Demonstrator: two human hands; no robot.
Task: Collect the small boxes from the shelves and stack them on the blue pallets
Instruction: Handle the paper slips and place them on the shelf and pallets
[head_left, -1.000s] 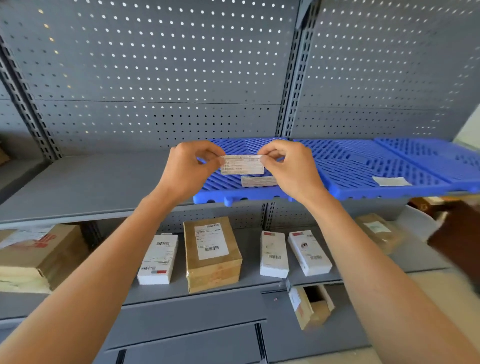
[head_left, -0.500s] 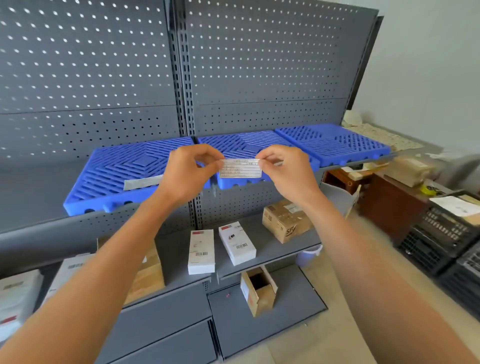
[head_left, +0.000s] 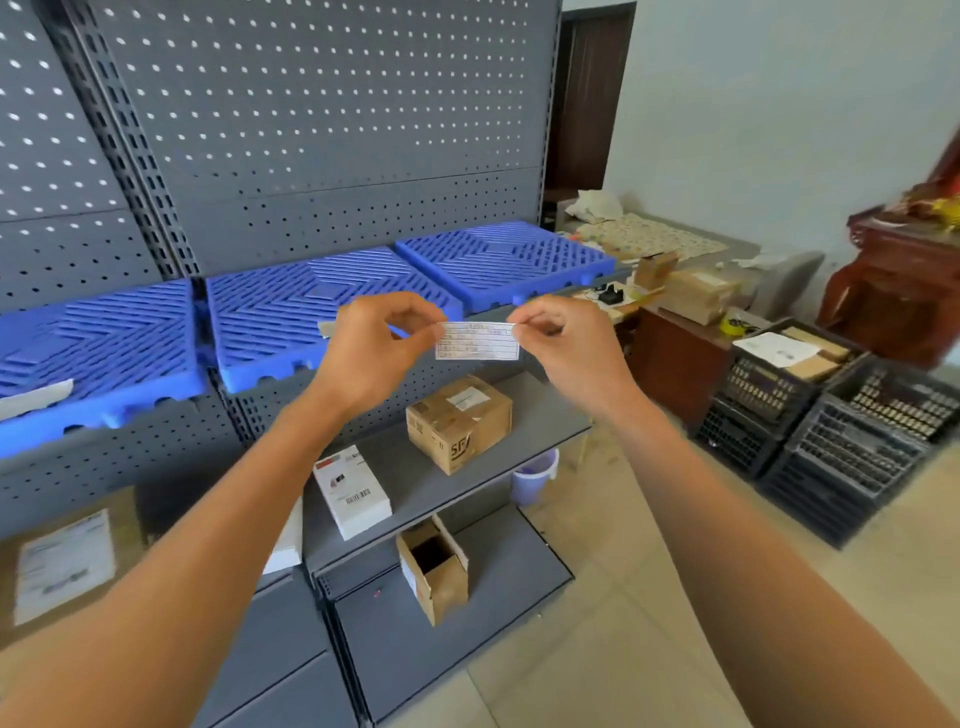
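Observation:
A small white paper label (head_left: 477, 340) is stretched between my two hands at chest height. My left hand (head_left: 374, 353) pinches its left end and my right hand (head_left: 569, 348) pinches its right end. Behind them three blue pallets (head_left: 291, 306) lie side by side on the upper grey shelf. On the shelf below sit a brown cardboard box (head_left: 460, 422) and a white box (head_left: 352, 491); a brown box with a paper sheet (head_left: 62, 564) shows at the far left. An open-topped small carton (head_left: 434, 569) stands on the bottom shelf.
Grey pegboard shelving (head_left: 311, 130) fills the left. Black crates (head_left: 831, 441) stacked on the floor stand at the right, with a brown cabinet (head_left: 675, 364) carrying parcels behind them. A lilac bucket (head_left: 535, 475) sits by the shelf end. Tiled floor (head_left: 623, 623) lies below.
My view has swung to the right, so the pallets and boxes have slid left and the crates have come into view. Both hands still pinch the label, held slightly wider apart.

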